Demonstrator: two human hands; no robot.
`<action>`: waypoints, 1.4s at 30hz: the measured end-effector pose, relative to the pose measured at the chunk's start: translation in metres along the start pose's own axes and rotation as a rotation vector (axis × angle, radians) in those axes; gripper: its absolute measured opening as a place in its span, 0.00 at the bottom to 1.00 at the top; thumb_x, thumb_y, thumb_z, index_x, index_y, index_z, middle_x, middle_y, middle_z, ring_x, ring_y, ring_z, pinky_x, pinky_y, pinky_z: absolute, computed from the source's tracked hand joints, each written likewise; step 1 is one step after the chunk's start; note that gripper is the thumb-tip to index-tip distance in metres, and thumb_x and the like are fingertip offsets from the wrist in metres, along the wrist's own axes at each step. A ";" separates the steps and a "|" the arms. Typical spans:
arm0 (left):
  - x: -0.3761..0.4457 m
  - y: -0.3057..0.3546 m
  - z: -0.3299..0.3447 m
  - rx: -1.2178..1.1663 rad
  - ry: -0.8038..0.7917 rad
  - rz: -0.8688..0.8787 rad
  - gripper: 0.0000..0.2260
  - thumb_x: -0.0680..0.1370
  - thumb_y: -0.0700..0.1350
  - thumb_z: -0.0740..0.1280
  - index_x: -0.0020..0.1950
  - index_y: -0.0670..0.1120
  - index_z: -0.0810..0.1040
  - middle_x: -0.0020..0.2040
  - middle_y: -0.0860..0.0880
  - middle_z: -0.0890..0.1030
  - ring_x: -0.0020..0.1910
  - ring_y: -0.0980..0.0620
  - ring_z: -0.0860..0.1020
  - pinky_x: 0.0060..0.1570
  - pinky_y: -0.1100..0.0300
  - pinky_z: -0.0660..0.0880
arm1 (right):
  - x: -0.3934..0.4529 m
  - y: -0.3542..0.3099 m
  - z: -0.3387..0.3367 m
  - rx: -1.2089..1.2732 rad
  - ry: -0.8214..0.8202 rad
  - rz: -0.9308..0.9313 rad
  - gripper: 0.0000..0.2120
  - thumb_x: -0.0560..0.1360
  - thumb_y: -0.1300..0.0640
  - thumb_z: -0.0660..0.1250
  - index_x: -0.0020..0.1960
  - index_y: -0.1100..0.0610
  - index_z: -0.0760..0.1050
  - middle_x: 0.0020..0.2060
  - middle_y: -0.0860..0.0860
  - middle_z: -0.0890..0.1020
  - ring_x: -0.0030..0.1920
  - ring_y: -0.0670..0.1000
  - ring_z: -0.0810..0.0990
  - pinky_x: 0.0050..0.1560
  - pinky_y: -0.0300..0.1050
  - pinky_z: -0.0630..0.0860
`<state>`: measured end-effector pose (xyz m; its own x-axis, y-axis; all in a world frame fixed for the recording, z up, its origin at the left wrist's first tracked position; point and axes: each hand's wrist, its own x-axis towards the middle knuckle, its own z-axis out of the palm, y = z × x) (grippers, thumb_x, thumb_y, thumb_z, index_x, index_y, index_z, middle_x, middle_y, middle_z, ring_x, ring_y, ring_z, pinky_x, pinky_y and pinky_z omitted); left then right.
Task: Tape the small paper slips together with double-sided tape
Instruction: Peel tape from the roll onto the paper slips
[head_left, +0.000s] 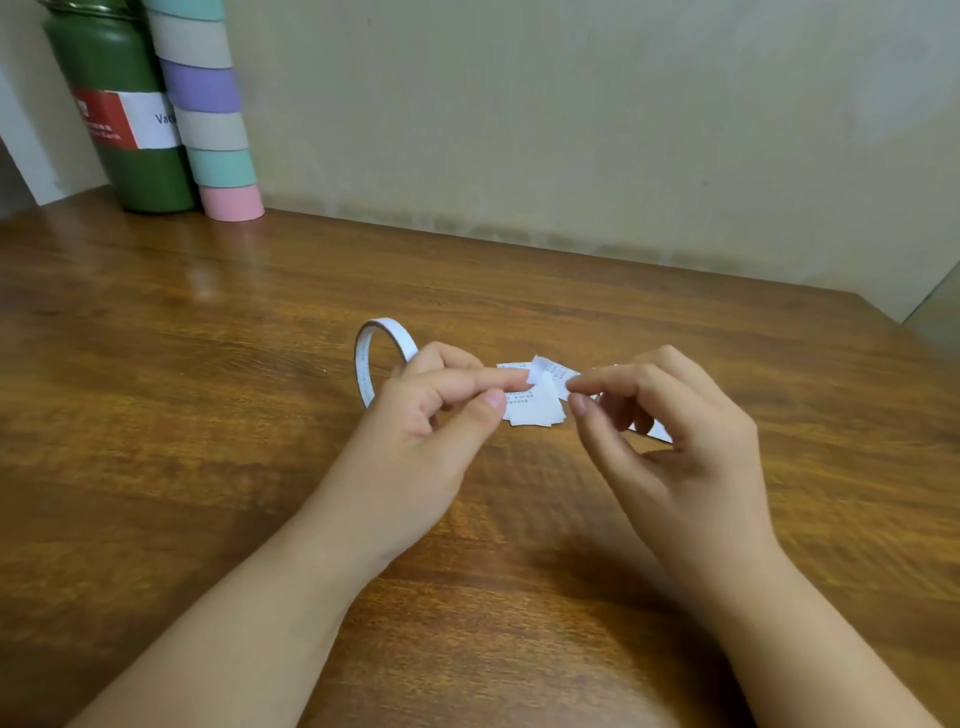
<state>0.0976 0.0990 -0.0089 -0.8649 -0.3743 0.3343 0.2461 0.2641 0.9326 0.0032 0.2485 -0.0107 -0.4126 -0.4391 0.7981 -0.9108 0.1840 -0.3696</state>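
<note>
Paper slips (535, 408) sit mid-tabletop (208, 415), pinched at their left edge by our left hand (436, 415), whose curled fingers also hold the tape roll (374, 358) upright. Our right hand (670, 421) pinches their right edge. Bare wood lies on all sides; a green bottle (130, 119) and striped tube (208, 104) stand well apart.

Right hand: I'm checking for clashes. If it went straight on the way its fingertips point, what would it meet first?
Probably the paper slips, pinched by the left hand; the right hand points left toward them, though depth is unclear.
</note>
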 end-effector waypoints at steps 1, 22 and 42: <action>0.000 -0.001 0.001 0.036 -0.015 0.004 0.09 0.77 0.47 0.64 0.49 0.57 0.83 0.41 0.62 0.73 0.44 0.63 0.71 0.47 0.74 0.64 | -0.001 0.000 0.001 -0.007 -0.002 0.003 0.04 0.73 0.59 0.67 0.44 0.58 0.80 0.35 0.46 0.73 0.37 0.39 0.70 0.40 0.28 0.66; -0.004 -0.011 0.007 0.343 -0.159 0.115 0.16 0.74 0.58 0.55 0.59 0.63 0.76 0.47 0.60 0.71 0.52 0.58 0.67 0.54 0.77 0.58 | -0.005 0.004 0.008 -0.368 0.041 -0.163 0.08 0.75 0.57 0.66 0.41 0.58 0.82 0.32 0.50 0.78 0.32 0.52 0.77 0.33 0.45 0.72; -0.005 -0.009 0.006 0.330 -0.114 0.150 0.17 0.74 0.57 0.55 0.57 0.59 0.79 0.47 0.60 0.71 0.53 0.57 0.69 0.54 0.76 0.59 | -0.006 -0.003 0.009 -0.242 0.074 -0.071 0.06 0.72 0.58 0.66 0.40 0.57 0.81 0.30 0.48 0.78 0.31 0.47 0.76 0.31 0.41 0.71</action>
<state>0.0967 0.1040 -0.0202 -0.8776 -0.2140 0.4289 0.2351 0.5878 0.7741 0.0081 0.2431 -0.0184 -0.3392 -0.3943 0.8541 -0.9111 0.3638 -0.1939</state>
